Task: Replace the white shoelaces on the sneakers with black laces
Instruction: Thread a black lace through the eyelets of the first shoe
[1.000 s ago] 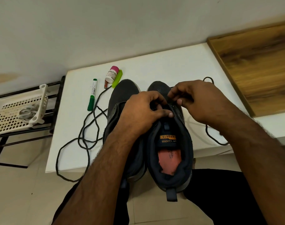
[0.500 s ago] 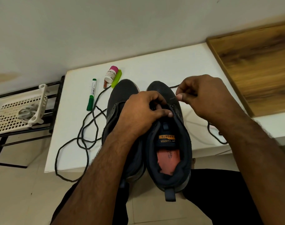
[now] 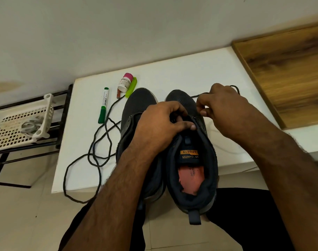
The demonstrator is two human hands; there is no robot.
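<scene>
My left hand (image 3: 161, 127) grips the right shoe (image 3: 192, 160) at the tongue; right hand (image 3: 225, 107) pinches the black lace (image 3: 98, 142). Risk: lace slips back thru the eyelet w/ slack.

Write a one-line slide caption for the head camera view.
Left hand steadies the right-side sneaker on the white table while the right hand pulls a black lace at its eyelets.

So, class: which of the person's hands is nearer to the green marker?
Left. The left hand grips the sneaker just right of the green marker; the right hand is farther right, beyond both shoes.
</scene>
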